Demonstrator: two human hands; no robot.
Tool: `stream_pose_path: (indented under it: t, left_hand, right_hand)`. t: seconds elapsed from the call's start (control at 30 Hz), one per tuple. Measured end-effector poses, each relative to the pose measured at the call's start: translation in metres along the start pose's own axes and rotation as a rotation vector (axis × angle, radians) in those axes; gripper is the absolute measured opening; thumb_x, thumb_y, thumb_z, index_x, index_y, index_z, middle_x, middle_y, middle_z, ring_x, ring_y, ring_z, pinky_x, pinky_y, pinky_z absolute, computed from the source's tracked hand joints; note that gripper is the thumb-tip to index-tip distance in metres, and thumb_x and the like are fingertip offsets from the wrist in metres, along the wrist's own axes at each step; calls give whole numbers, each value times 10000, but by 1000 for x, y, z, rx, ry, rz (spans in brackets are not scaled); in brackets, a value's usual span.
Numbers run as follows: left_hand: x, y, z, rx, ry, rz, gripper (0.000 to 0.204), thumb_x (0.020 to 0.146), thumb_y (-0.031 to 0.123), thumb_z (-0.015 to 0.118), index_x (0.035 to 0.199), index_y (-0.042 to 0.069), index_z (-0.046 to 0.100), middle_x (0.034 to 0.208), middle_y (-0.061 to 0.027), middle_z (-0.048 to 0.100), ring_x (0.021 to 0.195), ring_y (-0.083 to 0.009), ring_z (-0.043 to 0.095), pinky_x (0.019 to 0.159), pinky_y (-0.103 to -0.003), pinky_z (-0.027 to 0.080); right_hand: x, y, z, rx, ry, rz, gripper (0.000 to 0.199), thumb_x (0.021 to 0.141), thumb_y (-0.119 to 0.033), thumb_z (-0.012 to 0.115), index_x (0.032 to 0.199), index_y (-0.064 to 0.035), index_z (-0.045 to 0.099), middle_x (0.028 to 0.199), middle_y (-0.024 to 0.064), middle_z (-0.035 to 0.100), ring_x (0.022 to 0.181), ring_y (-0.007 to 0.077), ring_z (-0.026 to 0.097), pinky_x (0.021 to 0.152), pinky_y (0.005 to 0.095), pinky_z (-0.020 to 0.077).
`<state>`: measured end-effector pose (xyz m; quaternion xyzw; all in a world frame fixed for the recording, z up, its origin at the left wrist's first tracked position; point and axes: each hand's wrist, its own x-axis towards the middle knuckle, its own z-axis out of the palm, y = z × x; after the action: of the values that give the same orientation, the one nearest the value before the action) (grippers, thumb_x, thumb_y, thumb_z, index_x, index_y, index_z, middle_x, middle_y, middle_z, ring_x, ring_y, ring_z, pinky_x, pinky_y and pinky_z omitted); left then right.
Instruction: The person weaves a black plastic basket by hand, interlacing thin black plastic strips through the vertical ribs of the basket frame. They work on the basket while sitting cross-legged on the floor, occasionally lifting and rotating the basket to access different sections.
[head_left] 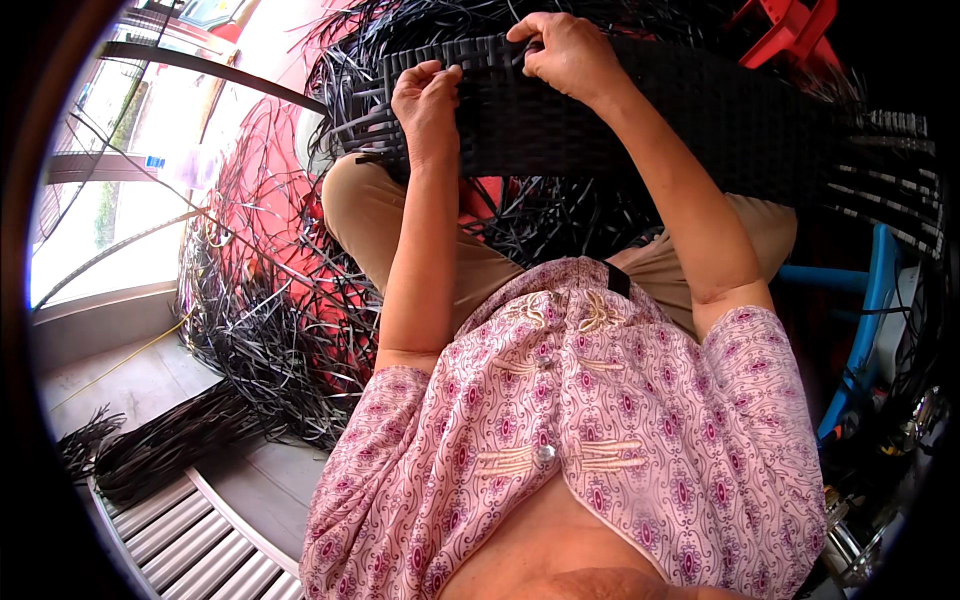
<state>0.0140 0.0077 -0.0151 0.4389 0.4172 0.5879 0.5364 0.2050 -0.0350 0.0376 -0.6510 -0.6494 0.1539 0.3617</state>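
Observation:
Across my bent knees lies a long black woven panel (620,120), made of flat plastic-like strips, with loose strip ends at its left and right sides. My left hand (428,100) rests at the panel's upper left part, its fingers closed in a pinch; what they grip is hidden. Farther right, my right hand (570,60) is over the upper edge, thumb and forefinger pinched around a dark strip (532,46). The strip's far end is lost against the dark weave.
Tangled black strips (270,330) heap on the red floor covering (285,150) at the left. A bundle of dark strips (180,440) lies by a white slatted rack (200,540). A blue frame (868,330) stands at the right, and a red plastic object (790,35) at the far right.

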Motion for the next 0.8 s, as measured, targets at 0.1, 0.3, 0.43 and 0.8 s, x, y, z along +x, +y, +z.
stream_pose_path:
  t: [0.1,0.3,0.43,0.8]
  left_hand:
    - [2,7,-9,38,14,6,237,786,9,757,964,24,601,743,-3,608,576,-63,531,506,-203,425]
    - [8,12,-21,39,78,45,227,789,15,758,955,22,605,735,4,598,558,-56,518,494,-196,417]
    - [16,38,-60,75,187,159,208,794,2,754,955,15,622,764,1,604,586,-56,526,506,-185,420]
    - [-12,112,5,171,-277,255,135,907,41,662,1028,24,602,815,15,609,744,-55,563,648,-197,466]
  right_hand:
    - [1,-3,17,-130,265,-197,282,728,-47,627,975,-133,731,819,62,721,850,279,672,795,412,530]
    - [-5,22,40,-467,532,-626,192,760,-42,654,919,-144,681,854,-21,621,867,202,587,737,357,475]
    - [-14,25,47,-310,425,-615,214,776,-34,675,961,-139,697,896,-16,643,860,199,611,820,339,521]
    - [3,-54,25,944,-94,-267,176,949,-175,638,955,-25,729,730,-8,645,627,53,557,578,210,466]
